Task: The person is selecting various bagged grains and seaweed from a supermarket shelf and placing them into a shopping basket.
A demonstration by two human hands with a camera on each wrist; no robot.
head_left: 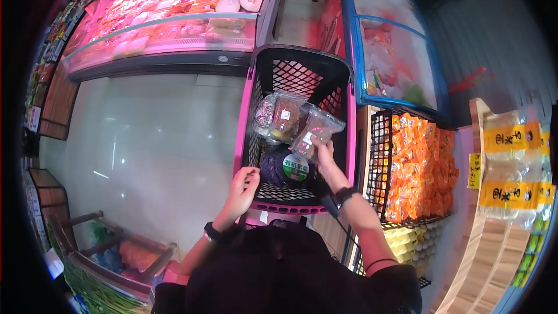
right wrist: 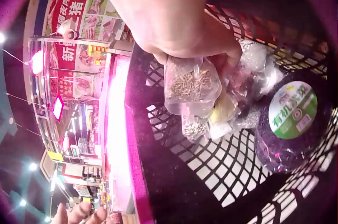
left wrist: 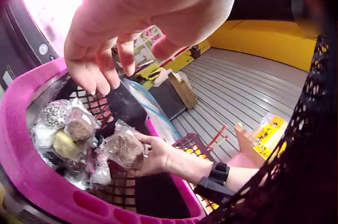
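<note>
A clear bag (head_left: 325,125) with a white sticker (head_left: 308,137) is gripped by the right hand's (head_left: 327,158) fingers in the basket (head_left: 244,113), near a dark pack (head_left: 272,166) labelled "有机紫菜". The left hand's (head_left: 240,189) fingers, loosely curled, hold nothing by the pink rim (head_left: 239,145).

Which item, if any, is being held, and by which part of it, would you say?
The right hand grips a clear bag of brown bits by its near side; the left hand holds nothing.
</note>
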